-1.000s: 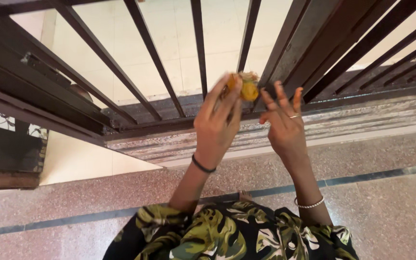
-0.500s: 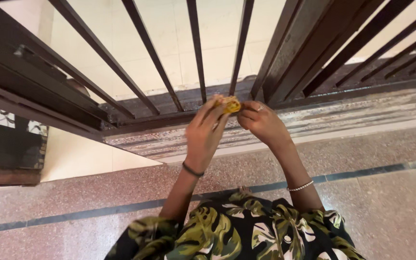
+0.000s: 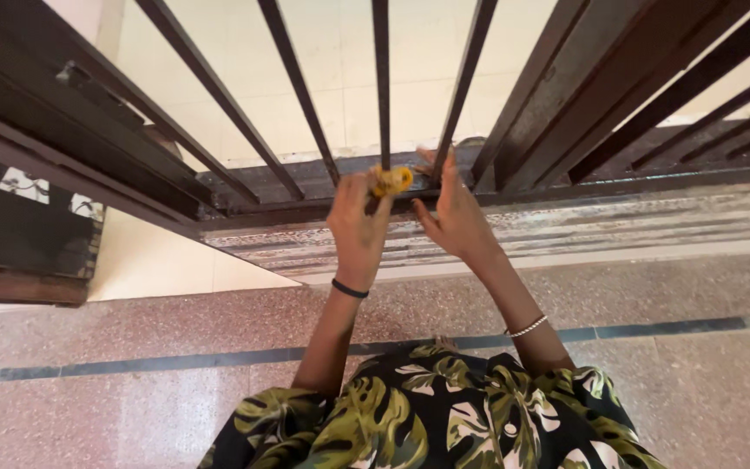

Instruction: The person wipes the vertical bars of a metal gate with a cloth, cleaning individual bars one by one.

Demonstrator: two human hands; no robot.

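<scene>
On the far left I see a dark wooden panel [image 3: 19,234] with a pale patterned patch, standing beside a strip of cream tile floor [image 3: 149,269]. Above and behind it runs the dark metal gate [image 3: 219,187], its slanted bars crossing the cream tiles beyond and its bottom rail lying along a worn stone threshold [image 3: 618,230].

Moving in, my left hand [image 3: 359,227] is raised in front of the gate's bottom rail, fingers curled and closed around a small yellow-orange object [image 3: 391,180], which it pinches at the fingertips. I cannot tell what the object is; it looks soft and bunched, and it sits right against the lower end of one upright bar [image 3: 381,95]. A black band [image 3: 350,289] circles the left wrist.

Just to the right, my right hand [image 3: 451,217] is mostly open, fingers stretched upward, its fingertips reaching the gate rail beside the yellow-orange object. Whether it touches the object I cannot tell. A thin silver bracelet [image 3: 528,326] sits on the right wrist.

Below the arms, a dark garment with a green leaf print [image 3: 427,417] fills the bottom centre. Under everything is the speckled reddish floor [image 3: 696,399], crossed by a dark inlaid stripe [image 3: 132,365].
</scene>
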